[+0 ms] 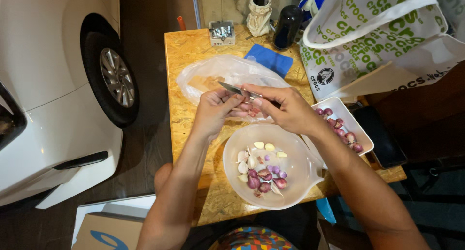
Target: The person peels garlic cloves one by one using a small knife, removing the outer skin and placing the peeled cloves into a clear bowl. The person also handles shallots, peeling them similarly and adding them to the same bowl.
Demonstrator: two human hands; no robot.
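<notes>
- Patterned shorts (252,240) show at the near edge, and two bare forearms reach away from them over a small chipboard table (186,56).
- Just beyond, at the near edge of the table, sits a translucent plastic bowl (298,180) holding peeled garlic cloves (252,158) and purple shallots (264,178).
- Above the far rim of the bowl, the left hand (213,112) has its fingers curled shut around a small shallot (252,111), pinching it at the tips.
- Touching it from the right, the right hand (286,109) grips a small knife (232,89); the fingers are closed on the handle and the blade points left over the left hand.
- That shallot looks light, firm and rounded, with thin papery skin that is likely slippery; a pinch across its sides, clear of the blade, seems the safest hold.
- To the right of the bowl, a white rectangular tray (364,138) holds more unpeeled shallots.
- Farther off lies a clear plastic bag (218,73), then a blue cloth (270,60), a dark bottle (287,26) and a small box of metal bits (222,32).
- A large white tote bag (387,42) fills the far right.
- A white car (43,85) stands to the left, a cardboard box (104,230) near it.
</notes>
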